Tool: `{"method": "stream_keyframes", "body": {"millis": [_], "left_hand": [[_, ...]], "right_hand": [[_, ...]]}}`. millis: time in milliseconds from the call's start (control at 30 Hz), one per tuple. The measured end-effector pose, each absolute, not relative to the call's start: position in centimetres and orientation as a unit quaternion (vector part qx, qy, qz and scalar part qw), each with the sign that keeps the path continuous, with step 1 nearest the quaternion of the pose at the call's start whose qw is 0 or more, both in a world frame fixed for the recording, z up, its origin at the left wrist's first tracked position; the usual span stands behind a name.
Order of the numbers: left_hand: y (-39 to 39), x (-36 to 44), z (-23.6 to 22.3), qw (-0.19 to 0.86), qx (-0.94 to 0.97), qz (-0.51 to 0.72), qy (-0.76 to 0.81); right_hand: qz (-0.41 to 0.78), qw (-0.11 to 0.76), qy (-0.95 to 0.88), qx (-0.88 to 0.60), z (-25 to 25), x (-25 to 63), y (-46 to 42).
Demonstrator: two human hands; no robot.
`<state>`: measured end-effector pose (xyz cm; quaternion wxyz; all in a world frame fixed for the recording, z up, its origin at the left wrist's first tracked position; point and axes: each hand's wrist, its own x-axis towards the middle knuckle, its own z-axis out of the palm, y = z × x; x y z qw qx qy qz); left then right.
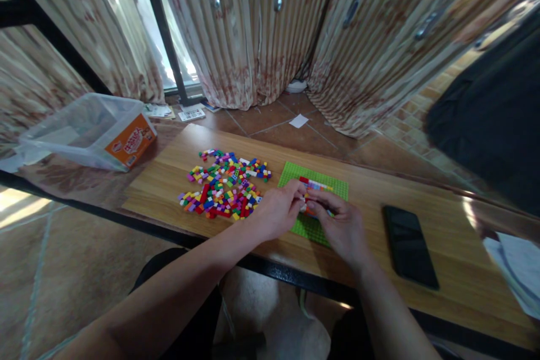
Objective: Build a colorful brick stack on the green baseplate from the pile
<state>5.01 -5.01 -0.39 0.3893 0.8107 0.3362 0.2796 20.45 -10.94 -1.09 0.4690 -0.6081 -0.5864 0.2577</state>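
Note:
A green studded baseplate (340,187) lies on the wooden table, with rows of coloured building bricks (314,184) fixed across its middle. Over these rows my two hands meet, fingertips almost touching. My left hand (278,211) is closed in a pinch at the left side of the bricks. From the right, my right hand (343,225) pinches with thumb and forefinger. Small white and red bricks (302,206) show between the fingertips; the fingers partly hide them. Left of the plate, a loose spread of many-coloured bricks (230,184) covers the tabletop.
A black phone (410,246) lies to the right of the baseplate. Beyond the table's left end stands a clear plastic bin (90,129) with an orange label. White papers (517,264) are at the far right. Patterned curtains (253,39) hang behind the table (371,180).

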Motion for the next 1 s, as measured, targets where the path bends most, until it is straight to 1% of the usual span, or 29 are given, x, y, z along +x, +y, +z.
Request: {"method": "stream_keyframes", "body": {"millis": [133, 267, 433, 733, 1000], "left_hand": [[-5.2, 5.3, -0.5, 0.392, 0.795, 0.302, 0.351], [-5.2, 5.6, -0.7, 0.376, 0.785, 0.316, 0.378], [-4.8, 5.6, -0.6, 0.354, 0.795, 0.289, 0.398], [-4.7, 5.5, -0.8, 0.345, 0.804, 0.272, 0.402], [-4.5, 5.7, -1.3, 0.403, 0.784, 0.284, 0.377]], "right_hand": [[0.194, 0.467, -0.608, -0.612, -1.1, 20.1, -11.0], [0.129, 0.440, -0.640, -0.616, -1.2, 19.8, -10.9], [0.106, 0.440, -0.630, -0.631, -0.8, 21.1, -10.8], [0.134, 0.431, -0.594, -0.665, -0.9, 23.1, -10.8], [0.193, 0.458, -0.559, -0.664, -1.4, 22.9, -10.8]]}}
